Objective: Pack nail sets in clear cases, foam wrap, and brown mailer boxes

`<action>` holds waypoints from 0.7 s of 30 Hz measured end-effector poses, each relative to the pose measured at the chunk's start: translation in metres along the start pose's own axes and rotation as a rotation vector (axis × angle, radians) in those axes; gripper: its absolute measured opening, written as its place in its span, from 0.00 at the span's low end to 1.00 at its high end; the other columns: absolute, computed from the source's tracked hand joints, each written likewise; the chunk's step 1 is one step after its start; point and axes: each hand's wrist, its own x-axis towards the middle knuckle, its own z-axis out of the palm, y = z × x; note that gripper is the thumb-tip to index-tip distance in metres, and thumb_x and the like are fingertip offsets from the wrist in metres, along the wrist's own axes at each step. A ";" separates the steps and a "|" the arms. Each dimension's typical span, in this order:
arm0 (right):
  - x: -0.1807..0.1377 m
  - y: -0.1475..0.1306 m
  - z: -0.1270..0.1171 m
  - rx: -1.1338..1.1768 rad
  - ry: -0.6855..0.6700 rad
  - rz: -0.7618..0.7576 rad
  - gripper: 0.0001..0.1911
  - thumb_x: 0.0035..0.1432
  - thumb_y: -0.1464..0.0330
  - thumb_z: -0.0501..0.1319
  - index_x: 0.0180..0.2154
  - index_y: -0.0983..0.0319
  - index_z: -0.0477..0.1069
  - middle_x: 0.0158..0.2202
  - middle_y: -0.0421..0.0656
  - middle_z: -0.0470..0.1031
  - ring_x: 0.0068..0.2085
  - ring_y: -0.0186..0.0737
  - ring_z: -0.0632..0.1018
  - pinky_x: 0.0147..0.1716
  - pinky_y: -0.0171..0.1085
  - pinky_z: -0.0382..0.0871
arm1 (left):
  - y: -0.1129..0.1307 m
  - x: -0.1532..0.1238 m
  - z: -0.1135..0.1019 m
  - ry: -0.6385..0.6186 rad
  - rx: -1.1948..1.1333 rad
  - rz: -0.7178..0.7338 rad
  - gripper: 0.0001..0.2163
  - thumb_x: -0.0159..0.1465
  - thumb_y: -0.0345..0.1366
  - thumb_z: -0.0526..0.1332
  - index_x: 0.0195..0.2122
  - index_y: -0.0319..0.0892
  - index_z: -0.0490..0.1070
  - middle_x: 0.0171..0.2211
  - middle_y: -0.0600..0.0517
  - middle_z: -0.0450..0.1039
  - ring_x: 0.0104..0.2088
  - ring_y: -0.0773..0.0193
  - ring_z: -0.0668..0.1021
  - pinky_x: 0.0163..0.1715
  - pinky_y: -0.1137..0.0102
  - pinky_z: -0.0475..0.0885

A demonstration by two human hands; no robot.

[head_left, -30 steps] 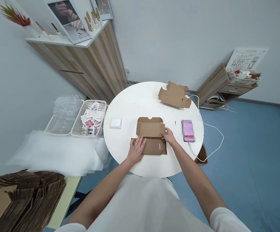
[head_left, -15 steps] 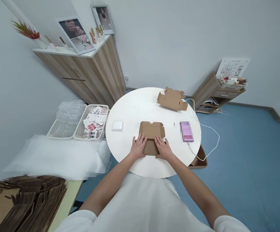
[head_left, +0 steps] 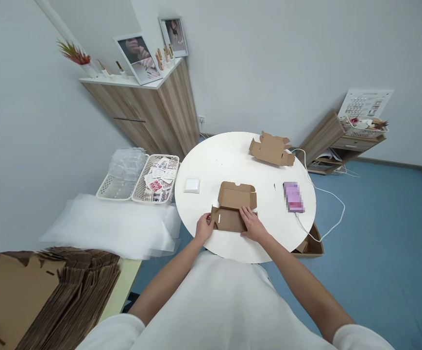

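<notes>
A brown cardboard mailer box [head_left: 230, 219] lies partly folded on the white round table [head_left: 196, 167], its lid panel raised at the back. My left hand [head_left: 205, 227] is closed at the box's left end, with the fingers pinching the side flap there. A pale slot shows in the cardboard beside that flap. Across the right end of the box, my right hand [head_left: 253, 224] grips with its fingers over the side and the thumb by the front edge. The hand partly hides that end.
A second unfolded carton [head_left: 272, 149] sits at the back right. A white packet [head_left: 192, 185] lies left, a blurred purple phone [head_left: 294, 197] with a white cable right. White baskets [head_left: 156, 180], translucent sheets [head_left: 112, 226] and stacked flat cartons [head_left: 83, 287] stand at left.
My left hand has moved from lying flat on the box to pinching its left flap. The left side is now turned up. My right hand stays at the right end. The view has shifted slightly.
</notes>
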 end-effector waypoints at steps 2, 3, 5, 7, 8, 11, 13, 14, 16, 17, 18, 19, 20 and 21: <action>0.000 -0.005 0.003 0.024 0.006 -0.011 0.53 0.40 0.62 0.64 0.60 0.60 0.32 0.62 0.49 0.40 0.61 0.50 0.42 0.55 0.49 0.44 | 0.005 -0.004 0.003 -0.006 0.037 0.031 0.14 0.52 0.36 0.59 0.41 0.39 0.67 0.35 0.47 0.70 0.33 0.64 0.73 0.37 0.68 0.66; 0.001 -0.007 0.004 0.031 0.013 -0.013 0.53 0.40 0.62 0.64 0.60 0.60 0.32 0.62 0.48 0.40 0.61 0.51 0.42 0.55 0.49 0.45 | 0.007 -0.007 0.005 -0.019 0.059 0.057 0.16 0.52 0.38 0.59 0.41 0.39 0.67 0.37 0.47 0.70 0.34 0.63 0.73 0.37 0.68 0.66; 0.002 -0.011 0.007 0.034 0.029 -0.008 0.53 0.39 0.63 0.64 0.60 0.61 0.33 0.62 0.49 0.40 0.61 0.51 0.42 0.55 0.49 0.45 | 0.009 -0.011 0.008 -0.042 0.110 0.100 0.18 0.51 0.41 0.60 0.42 0.38 0.66 0.41 0.45 0.68 0.37 0.62 0.72 0.38 0.69 0.66; 0.002 -0.014 0.009 0.026 0.034 0.000 0.54 0.38 0.63 0.65 0.60 0.61 0.33 0.62 0.49 0.39 0.61 0.52 0.41 0.55 0.50 0.45 | 0.011 -0.010 0.008 -0.070 0.171 0.103 0.18 0.54 0.42 0.57 0.43 0.38 0.64 0.42 0.44 0.67 0.38 0.62 0.73 0.38 0.69 0.65; 0.002 -0.015 0.009 0.021 0.029 0.000 0.55 0.37 0.62 0.65 0.60 0.61 0.33 0.62 0.49 0.39 0.61 0.52 0.41 0.55 0.50 0.44 | 0.011 -0.008 0.008 -0.082 0.210 0.082 0.17 0.55 0.41 0.56 0.44 0.38 0.63 0.41 0.44 0.68 0.38 0.61 0.73 0.37 0.68 0.65; 0.000 -0.017 0.007 -0.008 -0.002 -0.023 0.58 0.34 0.60 0.66 0.60 0.59 0.32 0.62 0.48 0.37 0.61 0.53 0.40 0.55 0.51 0.43 | 0.015 0.004 0.004 -0.152 0.384 -0.020 0.17 0.56 0.38 0.53 0.45 0.37 0.60 0.37 0.44 0.71 0.37 0.58 0.74 0.34 0.67 0.65; -0.002 -0.018 0.004 -0.032 -0.020 -0.041 0.59 0.33 0.58 0.67 0.60 0.58 0.32 0.62 0.48 0.36 0.61 0.53 0.40 0.55 0.51 0.42 | 0.018 0.012 0.003 -0.197 0.471 -0.056 0.14 0.56 0.37 0.53 0.42 0.37 0.63 0.34 0.43 0.72 0.36 0.55 0.74 0.32 0.67 0.65; -0.003 -0.019 0.003 -0.043 -0.026 -0.047 0.59 0.32 0.57 0.66 0.60 0.58 0.32 0.62 0.48 0.36 0.61 0.54 0.40 0.55 0.52 0.41 | 0.020 0.016 0.003 -0.212 0.495 -0.057 0.12 0.56 0.36 0.53 0.40 0.37 0.64 0.34 0.42 0.72 0.37 0.54 0.74 0.32 0.66 0.65; -0.005 -0.022 0.002 -0.067 -0.031 -0.050 0.59 0.33 0.55 0.65 0.60 0.59 0.33 0.62 0.50 0.35 0.61 0.54 0.40 0.55 0.52 0.39 | 0.021 0.019 0.005 -0.211 0.515 -0.039 0.10 0.55 0.34 0.53 0.36 0.38 0.66 0.35 0.41 0.72 0.38 0.52 0.73 0.34 0.65 0.64; -0.006 -0.023 0.002 -0.082 -0.032 -0.047 0.58 0.33 0.54 0.65 0.60 0.60 0.33 0.62 0.51 0.35 0.61 0.55 0.40 0.55 0.52 0.39 | 0.022 0.019 0.006 -0.207 0.525 -0.031 0.09 0.55 0.34 0.53 0.36 0.38 0.66 0.36 0.40 0.71 0.39 0.51 0.73 0.35 0.65 0.64; -0.007 -0.024 0.003 -0.101 -0.032 -0.042 0.57 0.34 0.54 0.65 0.60 0.60 0.34 0.62 0.51 0.35 0.61 0.55 0.39 0.54 0.52 0.38 | 0.022 0.019 0.007 -0.203 0.534 -0.024 0.10 0.55 0.33 0.53 0.37 0.38 0.66 0.36 0.40 0.71 0.40 0.51 0.73 0.36 0.64 0.63; -0.007 -0.024 0.003 -0.122 -0.031 -0.036 0.57 0.35 0.55 0.64 0.60 0.61 0.33 0.62 0.52 0.34 0.61 0.55 0.39 0.54 0.52 0.39 | 0.022 0.017 0.008 -0.203 0.540 -0.017 0.11 0.55 0.33 0.52 0.38 0.38 0.66 0.37 0.40 0.71 0.41 0.51 0.72 0.37 0.64 0.63; -0.007 -0.024 0.004 -0.144 -0.030 -0.028 0.57 0.35 0.55 0.64 0.60 0.61 0.33 0.62 0.52 0.33 0.61 0.55 0.39 0.54 0.52 0.39 | 0.023 0.014 0.008 -0.207 0.542 -0.009 0.12 0.56 0.34 0.52 0.40 0.38 0.66 0.38 0.41 0.70 0.42 0.52 0.72 0.38 0.64 0.63; -0.008 -0.023 0.004 -0.165 -0.028 -0.021 0.56 0.35 0.55 0.64 0.60 0.62 0.33 0.62 0.52 0.33 0.61 0.55 0.39 0.54 0.52 0.39 | 0.023 0.011 0.007 -0.209 0.540 0.009 0.14 0.56 0.35 0.52 0.43 0.39 0.64 0.40 0.41 0.69 0.43 0.52 0.71 0.39 0.64 0.63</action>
